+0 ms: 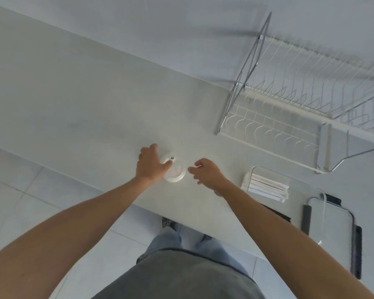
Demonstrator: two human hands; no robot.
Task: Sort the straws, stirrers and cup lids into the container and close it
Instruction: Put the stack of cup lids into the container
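Note:
White cup lids (pixel 175 172) lie stacked on the white counter, near its front edge. My left hand (pixel 152 164) covers their left side, and its fingers curl over the rim of the top lid. My right hand (pixel 206 172) hovers just right of the lids with loosely curled fingers and holds nothing. Further right stands a clear container (pixel 266 182) that holds white paper-wrapped straws or stirrers. Its clear lid (pixel 330 231), with dark grey latches, lies flat at the counter's right end.
A white and chrome wire dish rack (pixel 300 100) stands at the back right against the wall. The counter (pixel 78 100) stretches bare to the left. Below the front edge I see tiled floor, my legs and my shoes.

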